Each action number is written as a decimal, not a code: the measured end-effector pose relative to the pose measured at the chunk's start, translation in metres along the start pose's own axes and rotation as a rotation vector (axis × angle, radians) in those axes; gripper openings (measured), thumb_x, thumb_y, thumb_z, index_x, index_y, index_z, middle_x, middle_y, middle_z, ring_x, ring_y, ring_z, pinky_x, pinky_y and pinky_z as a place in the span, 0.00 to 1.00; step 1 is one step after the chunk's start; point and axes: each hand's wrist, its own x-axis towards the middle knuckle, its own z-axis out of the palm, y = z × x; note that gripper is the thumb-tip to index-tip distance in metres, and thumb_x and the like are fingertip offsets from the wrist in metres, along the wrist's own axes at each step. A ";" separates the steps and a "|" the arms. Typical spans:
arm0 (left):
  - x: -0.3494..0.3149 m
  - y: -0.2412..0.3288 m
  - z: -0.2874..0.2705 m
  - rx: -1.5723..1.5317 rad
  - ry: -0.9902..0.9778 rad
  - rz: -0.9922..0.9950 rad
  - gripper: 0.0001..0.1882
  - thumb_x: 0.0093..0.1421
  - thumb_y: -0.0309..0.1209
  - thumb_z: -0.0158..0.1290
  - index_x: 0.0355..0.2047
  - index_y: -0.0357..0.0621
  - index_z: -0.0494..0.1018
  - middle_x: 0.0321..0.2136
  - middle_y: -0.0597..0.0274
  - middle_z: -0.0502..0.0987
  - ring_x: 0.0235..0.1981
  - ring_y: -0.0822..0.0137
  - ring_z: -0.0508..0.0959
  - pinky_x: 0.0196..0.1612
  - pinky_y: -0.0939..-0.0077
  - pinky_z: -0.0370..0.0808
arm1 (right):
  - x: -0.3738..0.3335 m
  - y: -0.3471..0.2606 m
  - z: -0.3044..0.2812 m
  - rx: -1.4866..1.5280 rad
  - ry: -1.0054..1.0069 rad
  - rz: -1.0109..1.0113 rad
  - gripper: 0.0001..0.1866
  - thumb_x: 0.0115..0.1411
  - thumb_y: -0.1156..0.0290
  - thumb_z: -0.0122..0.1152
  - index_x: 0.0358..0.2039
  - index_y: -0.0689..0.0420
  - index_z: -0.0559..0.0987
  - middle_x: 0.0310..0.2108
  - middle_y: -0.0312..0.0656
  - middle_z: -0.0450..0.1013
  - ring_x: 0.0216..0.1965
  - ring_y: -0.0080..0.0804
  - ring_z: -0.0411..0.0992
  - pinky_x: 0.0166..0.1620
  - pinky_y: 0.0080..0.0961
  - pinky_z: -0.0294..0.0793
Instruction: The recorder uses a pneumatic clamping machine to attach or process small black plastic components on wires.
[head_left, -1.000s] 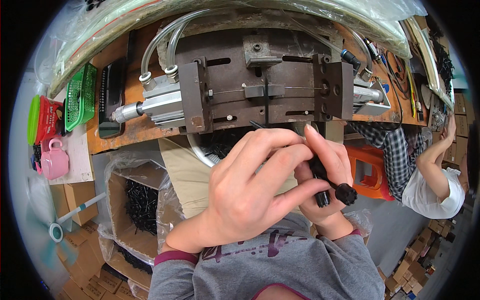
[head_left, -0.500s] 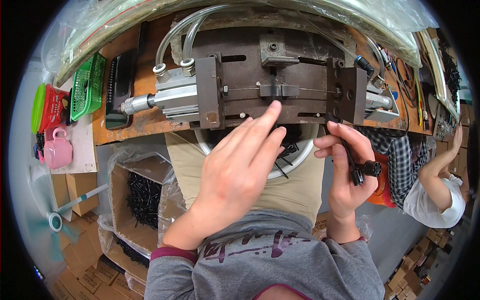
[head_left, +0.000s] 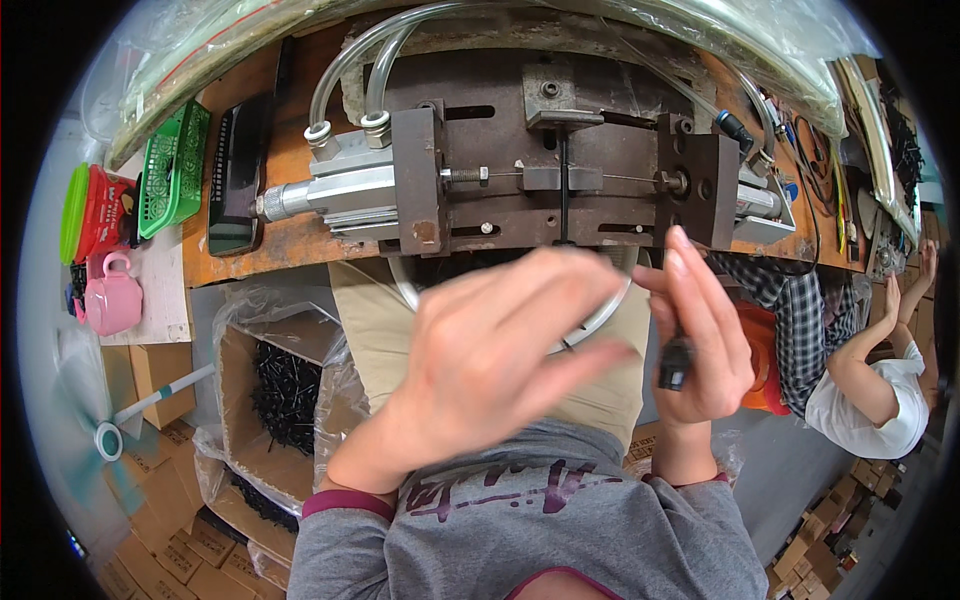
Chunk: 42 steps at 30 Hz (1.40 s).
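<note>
A thin black rod (head_left: 565, 195) lies across the small metal block (head_left: 541, 179) in the middle of a dark steel clamping fixture (head_left: 500, 215). Just in front of it is my left hand (head_left: 490, 335), blurred by motion, its thumb apart from the stretched fingers and nothing seen between them. To its right, my right hand (head_left: 705, 345) has its fingers curled around black plastic parts (head_left: 676, 363); a dark blunt end shows below the fingers, and the rest is hidden. Under my hands, a white-rimmed basin (head_left: 590, 325) with black pieces sits at my lap, mostly covered.
Air cylinders (head_left: 360, 195) flank the fixture, with clear hoses (head_left: 380, 75) above. Left are a green basket (head_left: 175, 170), a pink cup (head_left: 115, 300) and a lined carton of black parts (head_left: 235, 400). A fan (head_left: 109, 440) stands lower left. Another person (head_left: 870, 400) sits at right.
The black rod now lies across the block, reaching toward me. Both cylinder-driven tips have drawn back from the block. My left hand has moved right, away from the block; the right hand's parts have turned.
</note>
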 end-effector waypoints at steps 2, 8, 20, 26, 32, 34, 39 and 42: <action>-0.006 0.009 0.004 -0.038 0.040 0.070 0.21 0.42 0.22 0.69 0.40 0.38 0.81 0.38 0.53 0.82 0.28 0.66 0.82 0.30 0.78 0.78 | 0.005 -0.004 0.006 0.002 -0.002 -0.046 0.21 0.48 0.83 0.67 0.46 0.69 0.81 0.45 0.58 0.78 0.37 0.39 0.82 0.36 0.23 0.81; -0.006 0.018 0.000 -0.242 0.051 -0.046 0.24 0.41 0.23 0.71 0.42 0.36 0.80 0.34 0.54 0.82 0.29 0.65 0.82 0.31 0.75 0.80 | 0.012 0.000 0.020 0.011 0.019 -0.114 0.23 0.48 0.86 0.65 0.49 0.70 0.79 0.48 0.60 0.76 0.36 0.37 0.82 0.35 0.23 0.81; -0.007 -0.010 0.011 0.446 0.111 0.133 0.18 0.43 0.25 0.67 0.36 0.37 0.79 0.51 0.52 0.78 0.37 0.59 0.81 0.39 0.69 0.78 | 0.004 0.008 -0.012 0.440 0.037 0.159 0.13 0.68 0.72 0.50 0.47 0.67 0.77 0.36 0.47 0.75 0.28 0.26 0.72 0.30 0.20 0.70; 0.005 -0.013 0.012 0.661 0.014 0.141 0.14 0.46 0.28 0.65 0.34 0.38 0.79 0.51 0.54 0.78 0.28 0.65 0.80 0.33 0.74 0.77 | 0.004 0.009 -0.016 0.848 -0.153 0.293 0.30 0.72 0.44 0.33 0.39 0.63 0.67 0.21 0.31 0.54 0.21 0.19 0.49 0.25 0.20 0.50; 0.007 -0.012 0.006 0.661 -0.023 0.117 0.14 0.47 0.29 0.65 0.35 0.41 0.80 0.51 0.57 0.79 0.22 0.67 0.78 0.28 0.76 0.74 | 0.010 0.007 -0.024 0.729 -0.065 0.316 0.18 0.70 0.61 0.46 0.34 0.65 0.73 0.26 0.44 0.70 0.26 0.30 0.67 0.33 0.26 0.65; 0.008 -0.008 0.001 0.610 -0.054 0.073 0.17 0.47 0.29 0.67 0.39 0.39 0.80 0.51 0.57 0.79 0.25 0.69 0.80 0.30 0.78 0.76 | 0.023 0.004 -0.026 0.416 -0.082 0.147 0.09 0.62 0.71 0.55 0.33 0.65 0.78 0.33 0.49 0.75 0.35 0.41 0.75 0.42 0.33 0.74; 0.010 0.011 -0.014 -0.182 0.041 0.020 0.26 0.46 0.23 0.69 0.49 0.38 0.78 0.44 0.52 0.81 0.35 0.67 0.83 0.38 0.75 0.82 | 0.057 0.002 -0.027 -0.349 -0.141 -0.385 0.17 0.41 0.70 0.61 0.35 0.53 0.85 0.48 0.39 0.77 0.39 0.32 0.71 0.42 0.28 0.69; 0.010 0.009 -0.025 -0.057 0.107 0.132 0.24 0.47 0.18 0.68 0.47 0.36 0.79 0.40 0.52 0.81 0.35 0.68 0.82 0.36 0.78 0.82 | 0.078 0.000 -0.022 -0.407 -0.192 -0.557 0.16 0.44 0.67 0.60 0.35 0.55 0.83 0.47 0.39 0.77 0.37 0.29 0.72 0.40 0.27 0.68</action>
